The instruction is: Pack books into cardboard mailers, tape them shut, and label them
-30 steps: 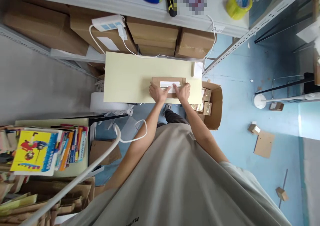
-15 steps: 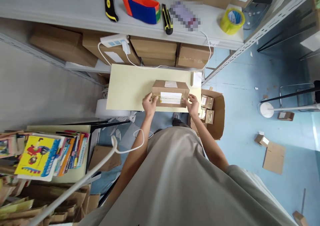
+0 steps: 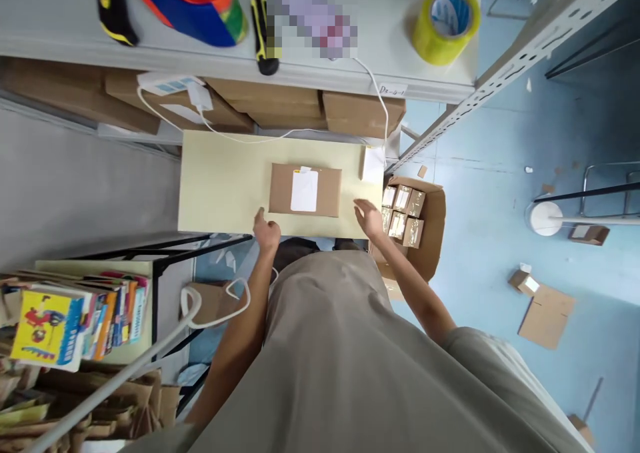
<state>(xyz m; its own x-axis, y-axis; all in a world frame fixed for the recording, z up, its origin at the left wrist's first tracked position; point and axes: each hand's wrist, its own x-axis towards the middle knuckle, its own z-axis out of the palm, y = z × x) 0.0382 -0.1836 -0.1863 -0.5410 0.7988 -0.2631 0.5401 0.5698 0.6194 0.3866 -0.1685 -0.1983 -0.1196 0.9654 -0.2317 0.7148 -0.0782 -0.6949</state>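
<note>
While my left hand (image 3: 267, 231), forefinger out, and right hand (image 3: 369, 218), fingers loosely bent, hover empty, the cardboard box (image 3: 326, 191) lies between them: likely stiff, fairly light, best held by its ends.

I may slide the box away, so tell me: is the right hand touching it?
No, a strip of pale tabletop shows between the right hand and the cardboard box.

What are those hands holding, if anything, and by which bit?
Nothing is held. The left hand is beside the near left corner of the cardboard box, and the right hand is apart from its right side.
</note>
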